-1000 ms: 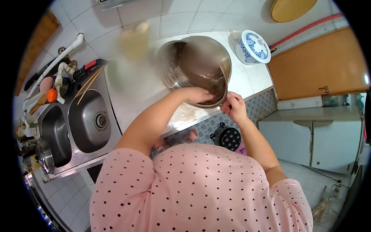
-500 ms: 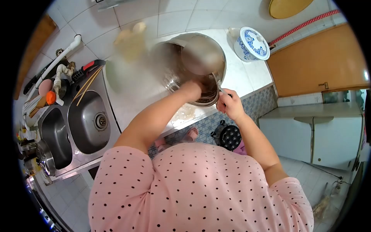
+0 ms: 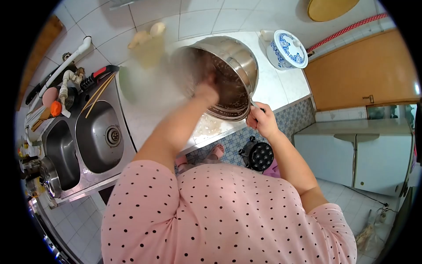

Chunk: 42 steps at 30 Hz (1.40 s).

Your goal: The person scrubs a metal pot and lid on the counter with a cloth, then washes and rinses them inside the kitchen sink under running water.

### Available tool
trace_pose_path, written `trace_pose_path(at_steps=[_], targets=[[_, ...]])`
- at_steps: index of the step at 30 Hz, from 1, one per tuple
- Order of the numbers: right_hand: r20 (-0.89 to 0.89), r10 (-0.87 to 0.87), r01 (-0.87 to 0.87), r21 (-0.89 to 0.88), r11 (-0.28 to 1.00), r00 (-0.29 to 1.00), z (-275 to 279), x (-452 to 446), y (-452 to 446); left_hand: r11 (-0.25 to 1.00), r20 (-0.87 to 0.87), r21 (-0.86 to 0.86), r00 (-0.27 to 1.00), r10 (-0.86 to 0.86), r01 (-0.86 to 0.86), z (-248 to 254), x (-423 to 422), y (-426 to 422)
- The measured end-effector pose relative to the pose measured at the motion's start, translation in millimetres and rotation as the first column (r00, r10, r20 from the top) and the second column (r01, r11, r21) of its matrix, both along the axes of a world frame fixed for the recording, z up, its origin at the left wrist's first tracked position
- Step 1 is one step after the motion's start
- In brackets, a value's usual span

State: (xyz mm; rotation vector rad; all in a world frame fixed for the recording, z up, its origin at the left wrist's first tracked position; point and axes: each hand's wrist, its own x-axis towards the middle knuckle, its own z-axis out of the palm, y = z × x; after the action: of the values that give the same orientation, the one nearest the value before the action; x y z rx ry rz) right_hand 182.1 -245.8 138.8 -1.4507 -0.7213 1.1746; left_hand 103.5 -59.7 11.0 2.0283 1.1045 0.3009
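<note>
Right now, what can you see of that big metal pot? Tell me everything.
The pot is round, deep and silvery, metal by its look, with a long handle. It sits tilted over the white counter, its mouth turned toward the person. Its inner wall looks dark brown and wet, with pale glints. The right hand holds the handle; the left hand reaches in through the mouth, too blurred to tell what it touches. Haze hides the pot's left side.

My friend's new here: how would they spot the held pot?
Right of the double sink is a white counter. Over it, the left hand holds a tilted pot by its handle. Unlike the lidded blue-and-white pot to its right, it is bare metal and open.
</note>
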Motion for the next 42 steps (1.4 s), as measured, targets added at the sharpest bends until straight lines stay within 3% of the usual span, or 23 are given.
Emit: trace_pose_path(at_steps=[1,2,3,4,7,9,10,12,13,16,18,21,24,25,27,29,34,35,36,37,39,41,42], targets=[[-0.015,0.002,-0.002,0.003,1.0,1.0,-0.3,1.0,-0.4,0.818,-0.09,0.476,0.944,-0.319,0.322,-9.1,9.2,-18.4],[-0.03,0.0,0.0,0.012,1.0,1.0,-1.8,2.2,-1.7,0.339,-0.319,0.776,0.794,-0.517,0.532,-18.4,17.3,-36.8],[-0.045,0.0,0.001,0.022,1.0,0.999,-4.1,3.9,-3.1,0.813,0.141,0.308,0.821,-0.553,0.494,1.0,25.1,-56.2],[-0.062,0.002,0.0,0.033,0.999,0.998,-6.1,4.2,-3.6,0.816,0.492,-0.356,0.834,-0.25,0.455,24.6,24.1,-69.6],[-0.046,-0.031,0.031,0.016,0.999,0.998,-8.2,0.2,-6.3,0.813,0.65,-0.253,0.715,-0.259,0.525,59.5,-15.9,-82.0],[-0.042,-0.045,0.046,0.025,0.999,0.998,-9.0,-2.9,-10.4,0.897,0.408,0.089,0.806,-0.429,0.432,16.2,-35.3,-78.3],[-0.037,-0.053,0.054,0.027,0.998,0.998,-9.5,-3.0,-11.4,0.487,-0.411,0.2,0.524,-0.746,0.85,10.4,-38.4,-31.7],[-0.056,-0.048,0.051,0.06,0.997,0.997,-13.2,-2.7,-11.3,0.617,-0.509,0.44,0.747,-0.427,0.652,19.6,-64.4,15.2],[-0.066,-0.049,0.054,0.071,0.996,0.997,-14.7,-2.5,-12.8,0.501,-0.268,0.776,0.919,-0.289,0.384,-11.5,-66.1,23.9],[-0.049,-0.006,0.008,0.037,0.999,0.999,-10.4,0.2,-8.7,0.729,-0.676,0.179,0.621,-0.397,0.66,62.9,-47.6,-14.6],[-0.061,-0.016,0.018,0.034,0.999,0.998,-12.2,1.4,-8.9,0.92,0.032,0.038,0.92,-0.39,0.389,14.4,-9.9,-61.0],[-0.062,-0.018,0.02,0.027,0.999,0.998,-10.2,0.0,-10.2,0.808,0.559,-0.22,0.749,-0.355,0.547,22.4,10.7,-85.1],[-0.027,-0.024,0.025,0.023,0.999,0.999,-14.3,-1.4,-12.0,0.784,0.367,-0.013,0.733,-0.573,0.62,17.5,-16.1,-60.5],[-0.042,-0.03,0.031,0.025,0.999,0.999,-14.9,-1.4,-12.9,0.655,-0.224,0.328,0.729,-0.646,0.681,10.7,-25.8,-27.0],[-0.067,-0.021,0.023,0.022,0.999,0.998,-14.7,-0.6,-13.6,0.555,-0.653,0.367,0.632,-0.418,0.746,27.6,-38.5,37.1],[-0.052,-0.026,0.027,0.023,0.999,0.998,-14.8,-0.5,-12.1,0.444,-0.634,0.636,0.755,-0.167,0.632,12.5,-29.0,71.7],[-0.024,-0.019,0.019,-0.026,0.999,1.0,-3.5,-2.0,-4.1,0.696,-0.703,0.226,0.609,-0.367,0.682,52.0,-9.1,1.5],[-0.065,-0.011,0.009,-0.019,1.0,0.998,-1.5,-1.7,-3.3,0.743,-0.591,0.247,0.704,-0.393,0.622,82.0,-5.2,-25.7],[-0.075,-0.017,0.016,-0.014,1.0,0.997,-3.5,0.3,-4.8,0.829,-0.095,0.192,0.851,-0.516,0.525,25.1,18.8,-38.6],[-0.086,-0.021,0.02,-0.012,1.0,0.996,-8.6,1.7,-8.7,0.838,0.316,-0.166,0.833,-0.455,0.52,38.6,18.3,-52.4],[-0.058,0.007,-0.008,-0.01,1.0,0.998,-8.1,-1.9,-9.4,0.925,0.413,0.294,0.84,-0.351,0.241,56.4,38.6,-60.5],[-0.079,0.002,-0.001,0.018,1.0,0.997,-6.7,-4.3,-5.7,0.727,-0.096,0.453,0.839,-0.536,0.516,70.5,50.5,-19.1],[-0.092,-0.005,0.007,0.028,1.0,0.996,-6.0,-5.9,-5.7,0.792,-0.253,0.372,0.874,-0.415,0.484,77.3,51.8,-1.6]])
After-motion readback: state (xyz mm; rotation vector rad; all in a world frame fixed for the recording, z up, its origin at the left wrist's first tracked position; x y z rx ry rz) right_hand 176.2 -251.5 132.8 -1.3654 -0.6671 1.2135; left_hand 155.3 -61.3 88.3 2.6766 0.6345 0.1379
